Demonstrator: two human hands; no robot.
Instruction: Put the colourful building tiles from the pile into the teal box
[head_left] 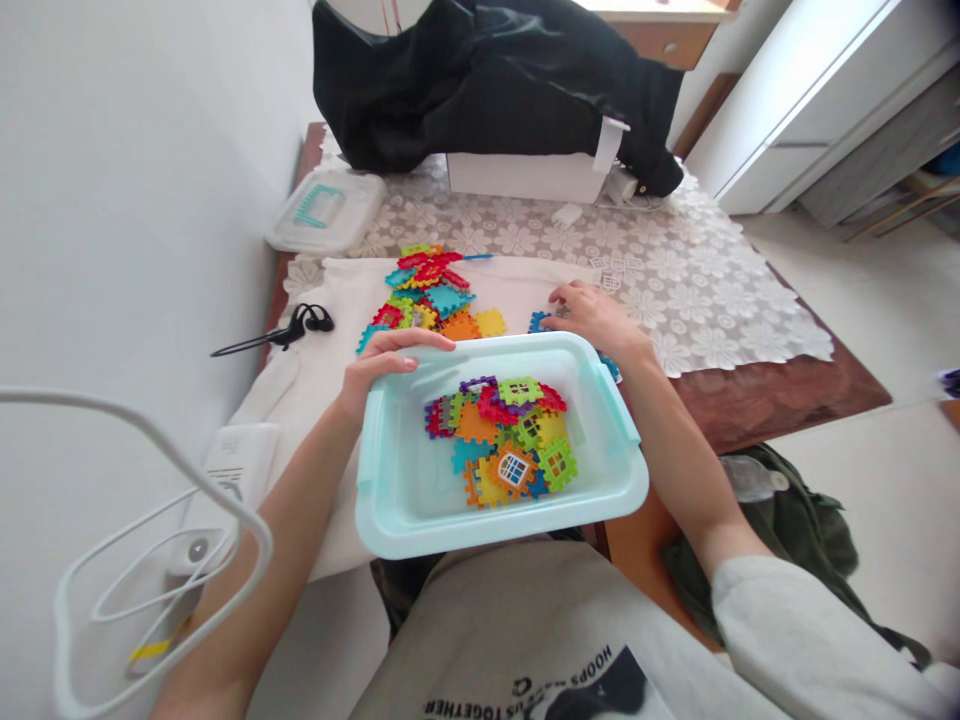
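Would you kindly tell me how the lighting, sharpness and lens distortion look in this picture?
Head view: light looks soft, with the white cabinet very bright and a faint sheen on the black cloth; head view: the plastic pieces in the tub read fairly clearly, though fine detail is slightly soft; head view: wide-angle distortion seems to stretch the left forearm near the corner.

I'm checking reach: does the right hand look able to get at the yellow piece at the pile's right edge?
Probably yes. The right hand isn't gripping the tub, and past the nearby blue piece, only cloth shows before the yellow piece.
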